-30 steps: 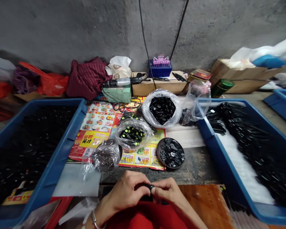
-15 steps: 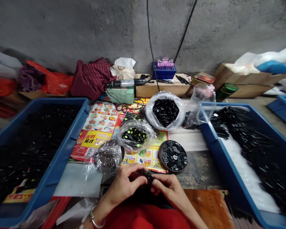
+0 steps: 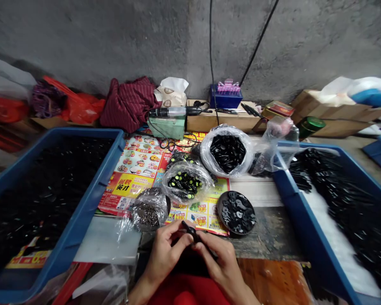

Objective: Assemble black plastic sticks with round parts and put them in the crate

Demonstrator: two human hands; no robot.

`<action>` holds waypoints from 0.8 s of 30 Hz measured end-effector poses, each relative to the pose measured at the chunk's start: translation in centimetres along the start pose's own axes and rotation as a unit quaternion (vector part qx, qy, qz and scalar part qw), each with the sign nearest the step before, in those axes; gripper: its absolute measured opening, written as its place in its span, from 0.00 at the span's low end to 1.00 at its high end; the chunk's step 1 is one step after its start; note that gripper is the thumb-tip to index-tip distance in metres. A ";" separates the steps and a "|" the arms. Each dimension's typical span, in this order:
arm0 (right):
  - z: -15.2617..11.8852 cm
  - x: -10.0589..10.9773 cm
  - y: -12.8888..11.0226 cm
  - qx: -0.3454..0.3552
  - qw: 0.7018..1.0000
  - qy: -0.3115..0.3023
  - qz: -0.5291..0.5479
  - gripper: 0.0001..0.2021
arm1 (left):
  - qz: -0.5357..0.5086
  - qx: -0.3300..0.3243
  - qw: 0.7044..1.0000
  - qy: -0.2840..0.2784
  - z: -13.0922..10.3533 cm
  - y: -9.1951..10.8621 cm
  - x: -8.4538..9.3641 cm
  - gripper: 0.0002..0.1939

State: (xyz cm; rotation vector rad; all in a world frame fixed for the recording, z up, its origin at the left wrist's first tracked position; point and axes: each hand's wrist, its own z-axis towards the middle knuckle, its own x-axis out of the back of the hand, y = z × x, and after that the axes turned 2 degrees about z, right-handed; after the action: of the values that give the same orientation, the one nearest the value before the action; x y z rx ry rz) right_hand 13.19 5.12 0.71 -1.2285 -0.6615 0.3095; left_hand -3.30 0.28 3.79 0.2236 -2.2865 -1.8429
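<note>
At the bottom centre, my left hand (image 3: 168, 250) and my right hand (image 3: 217, 258) both pinch one slim black part (image 3: 191, 231), which slants between them. Its upper end sticks out past my left fingers; part of it is hidden by my right fingers. Just beyond my hands lie a round dish (image 3: 236, 212) of flat black and grey pieces, a plastic bag (image 3: 148, 214) of small metal pieces, and a bag (image 3: 186, 184) of black pieces with yellow-green spots. Farther back stands a larger bag (image 3: 227, 151) of glossy black parts.
Blue trays holding black parts flank the work area, one at left (image 3: 62, 241) and one at right (image 3: 317, 237). At the back are a green box (image 3: 167, 127), a blue box (image 3: 225, 98) and a maroon cloth (image 3: 128, 103). Cables hang along the wall.
The black part now points up and left, with more of its length showing between my hands. The whole scene has shifted slightly right in view.
</note>
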 end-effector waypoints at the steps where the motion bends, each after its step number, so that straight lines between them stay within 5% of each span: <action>1: 0.3 0.2 -0.2 0.009 1.000 -0.009 -0.005 0.12 | -0.032 0.005 0.999 0.006 -0.1 0.1 0.2 0.08; 7: 5.6 2.0 -1.8 0.055 0.987 -0.082 -0.129 0.12 | -0.201 0.028 0.976 0.081 -0.3 1.1 2.0 0.11; 11: 11.3 1.3 -1.4 0.093 0.933 -0.085 -0.338 0.11 | -0.172 0.060 0.976 0.124 -0.4 0.9 2.8 0.16; 14: 14.4 0.3 -0.1 0.091 0.917 -0.091 -0.378 0.14 | -0.142 0.074 0.979 0.124 -0.6 0.9 2.7 0.19; 24: 15.0 0.3 2.0 0.091 0.904 -0.088 -0.409 0.10 | -0.138 0.057 0.984 0.093 0.3 -0.1 2.1 0.18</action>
State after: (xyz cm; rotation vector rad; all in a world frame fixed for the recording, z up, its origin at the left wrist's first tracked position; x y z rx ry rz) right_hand 4.38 17.41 1.64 -0.6607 -1.2119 -0.2254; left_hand -5.39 0.00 3.78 0.7332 -2.3251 -1.7216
